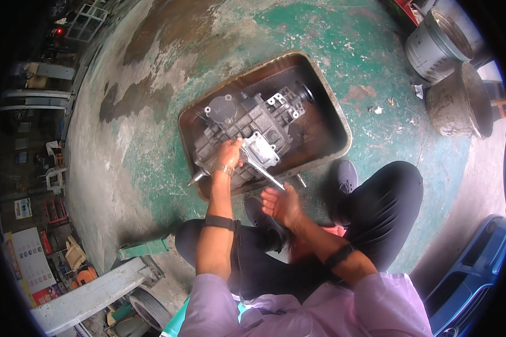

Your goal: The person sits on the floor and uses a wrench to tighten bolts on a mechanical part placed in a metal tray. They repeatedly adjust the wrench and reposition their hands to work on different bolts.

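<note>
A grey metal gearbox (253, 121) lies in a rusty, dark-stained tray (336, 115) on the floor. On its near side is a brighter cover plate (262, 148). A long-handled ratchet wrench (265, 172) slants from the gearbox toward me. My left hand (229, 154), with a watch at the wrist, is closed around the wrench's head end beside the cover plate. At the near end of the handle my right hand (283, 204) holds it between thumb and fingers, the fingers only loosely curled. What the wrench's head sits on is hidden by my left hand.
Two dirty buckets, a white one (433, 48) and a brownish one (458, 104), stand at the right. My shoes (347, 175) are close to the tray's near edge. A metal beam (90, 289) and tyre (149, 309) are at lower left; a blue vehicle (469, 275) is at lower right.
</note>
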### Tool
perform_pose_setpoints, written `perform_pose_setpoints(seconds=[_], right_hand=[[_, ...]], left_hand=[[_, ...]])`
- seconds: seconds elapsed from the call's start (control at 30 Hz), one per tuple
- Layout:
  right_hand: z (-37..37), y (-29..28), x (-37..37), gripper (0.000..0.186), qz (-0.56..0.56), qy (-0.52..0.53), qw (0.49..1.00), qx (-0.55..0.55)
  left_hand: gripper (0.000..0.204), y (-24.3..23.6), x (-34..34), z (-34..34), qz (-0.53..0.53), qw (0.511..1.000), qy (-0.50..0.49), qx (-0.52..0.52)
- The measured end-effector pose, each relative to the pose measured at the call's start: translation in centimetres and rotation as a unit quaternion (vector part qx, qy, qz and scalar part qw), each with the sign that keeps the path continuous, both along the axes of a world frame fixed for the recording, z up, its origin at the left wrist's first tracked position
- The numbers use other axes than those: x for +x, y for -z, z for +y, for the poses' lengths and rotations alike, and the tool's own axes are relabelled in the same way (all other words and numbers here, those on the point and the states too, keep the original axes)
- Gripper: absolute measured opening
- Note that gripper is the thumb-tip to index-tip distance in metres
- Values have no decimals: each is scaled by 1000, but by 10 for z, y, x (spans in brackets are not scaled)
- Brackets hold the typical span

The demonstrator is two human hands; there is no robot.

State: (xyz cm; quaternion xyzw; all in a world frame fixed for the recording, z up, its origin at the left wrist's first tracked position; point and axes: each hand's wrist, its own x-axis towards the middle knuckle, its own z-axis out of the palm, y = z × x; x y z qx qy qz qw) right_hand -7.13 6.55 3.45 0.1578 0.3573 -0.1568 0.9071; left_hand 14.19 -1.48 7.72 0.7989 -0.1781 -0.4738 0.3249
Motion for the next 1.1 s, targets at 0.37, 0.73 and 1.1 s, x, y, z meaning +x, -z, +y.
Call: perform_pose_setpoints(seconds=[0.37, 0.73, 1.1], right_hand=[[1, 19, 1, 57, 8, 2, 1000, -15], [-27, 40, -11, 45, -1, 106, 993, -51], [1, 29, 3, 54, 50, 18, 999, -5]], left_hand=[[30, 0, -5, 1, -51, 998, 33, 3], [55, 5, -14, -1, -126, 988, 67, 59], [54, -1, -14, 0, -170, 982, 83, 17]])
